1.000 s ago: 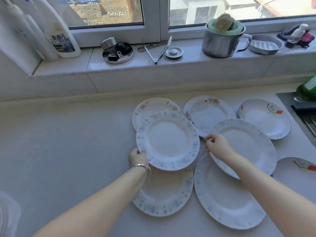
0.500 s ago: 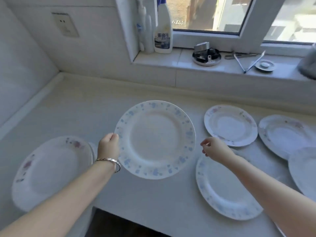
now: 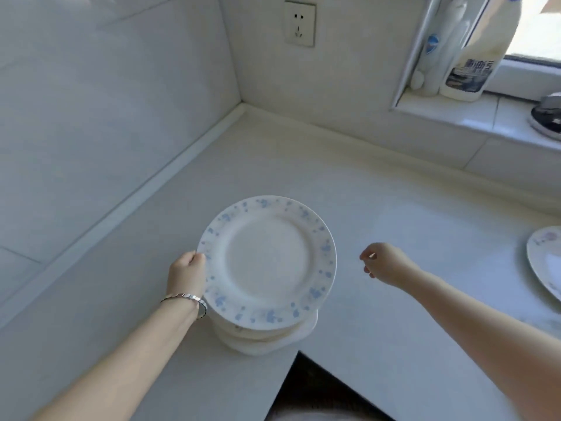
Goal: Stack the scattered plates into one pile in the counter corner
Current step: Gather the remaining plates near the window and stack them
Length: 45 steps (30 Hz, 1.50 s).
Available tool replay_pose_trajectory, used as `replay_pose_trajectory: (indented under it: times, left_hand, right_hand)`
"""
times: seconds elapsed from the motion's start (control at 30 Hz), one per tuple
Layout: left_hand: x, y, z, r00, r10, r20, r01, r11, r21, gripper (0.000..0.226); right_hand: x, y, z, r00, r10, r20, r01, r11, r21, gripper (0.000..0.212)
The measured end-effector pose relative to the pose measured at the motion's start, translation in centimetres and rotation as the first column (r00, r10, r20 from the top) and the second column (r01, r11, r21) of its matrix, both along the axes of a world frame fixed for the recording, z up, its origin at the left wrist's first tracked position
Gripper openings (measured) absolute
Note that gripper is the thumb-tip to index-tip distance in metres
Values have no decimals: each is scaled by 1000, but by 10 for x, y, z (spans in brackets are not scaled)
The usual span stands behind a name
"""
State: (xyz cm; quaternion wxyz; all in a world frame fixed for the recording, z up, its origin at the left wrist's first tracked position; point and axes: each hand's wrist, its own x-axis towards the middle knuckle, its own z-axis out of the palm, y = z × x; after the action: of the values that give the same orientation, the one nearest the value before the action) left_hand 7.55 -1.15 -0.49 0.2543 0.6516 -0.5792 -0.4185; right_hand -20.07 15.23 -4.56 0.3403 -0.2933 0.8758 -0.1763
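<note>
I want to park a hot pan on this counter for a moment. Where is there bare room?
Bare counter runs from the wall corner down to the pile and right to the floral plate. A narrower strip lies between the left wall and the left hand. It is crowded at the pile, under the blue-speckled plate, and on the sill by the bottle.

left hand (image 3: 186, 273) grips blue-speckled plate (image 3: 267, 262) | over pile (image 3: 264, 338) | right hand (image 3: 384, 262) empty
</note>
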Motion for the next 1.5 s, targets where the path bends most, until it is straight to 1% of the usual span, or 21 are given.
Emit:
replay_pose_trajectory:
  times: [0.07,0.23,0.37,0.43,0.5,0.6,0.7,0.83,0.97,1.03,1.07,1.1,1.13,1.17,1.2,1.23,1.27,1.3,1.37,1.43,1.5]
  left_hand:
    - [10,-5,-6,999,13,32,-13,1000,18,15]
    - [17,-6,-21,999,9,34,-11,997,77,16]
    - [16,-7,-27,1000,-21,19,19,996,86,19]
    - [17,-12,-25,995,-71,66,65,994,83,19]
    - [18,-19,-24,969,-156,189,145,987,69,26]
    - [20,-21,-21,857,-309,412,288,951,113,39]
    - [18,-20,-17,690,-415,593,403,901,161,42]
    - [12,-19,-15,564,-424,708,431,883,186,53]
    - [13,-12,-16,450,-422,787,474,860,190,52]
    - [14,-9,-14,397,-387,832,493,855,162,49]
    - [13,-7,-11,392,-351,850,508,853,118,47]
    - [11,-5,-8,407,-307,860,542,839,43,43]
    - [7,-3,-4,402,-308,862,609,793,-1,39]
    - [0,-1,-2,377,-329,866,683,731,-20,38]
    - [-8,1,0,380,-345,858,750,658,-68,36]
    - [-19,6,0,389,-426,817,801,594,-72,30]
    - [-33,13,4,417,-533,736,829,555,-68,21]
    - [-49,22,7,481,-602,637,828,552,-103,15]
    - [-82,44,7,520,-681,515,834,534,-137,17]
    - [-117,69,8,485,-739,468,867,477,-144,20]
    - [-151,97,5,399,-795,457,914,384,-130,21]
  right_hand:
    - [6,-8,-2,1000,15,-1,-15,1000,17,20]
    - [10,-16,-1,999,38,-13,-37,998,42,20]
    - [8,-16,-2,999,38,-17,-37,998,55,19]
    - [8,-15,-3,999,41,-18,-40,997,62,19]
    - [9,-14,-5,999,46,-13,-45,996,71,17]
    - [11,-10,-8,999,47,-3,-47,996,82,16]
    - [11,-7,-9,999,52,1,-52,995,90,16]
    - [10,-4,-13,999,47,4,-47,995,93,17]
    - [10,-1,-14,998,63,6,-63,992,109,17]
    - [11,0,-15,997,75,4,-74,990,117,16]
    - [11,2,-17,997,76,3,-76,990,121,17]
    - [12,3,-18,997,73,4,-73,990,123,18]
    - [12,5,-19,998,64,7,-64,990,124,20]
    - [12,8,-20,999,51,12,-52,991,124,22]
    - [12,12,-20,999,33,17,-35,992,123,22]
    - [12,17,-20,1000,16,20,-18,992,122,21]
    - [12,24,-20,1000,2,18,-4,992,124,19]
    - [12,32,-21,1000,-6,11,5,992,127,18]
    - [8,53,-21,1000,-22,-5,22,991,134,17]
    - [3,80,-19,999,-50,-16,52,987,149,18]
    - [-6,112,-16,995,-96,-29,99,983,156,23]
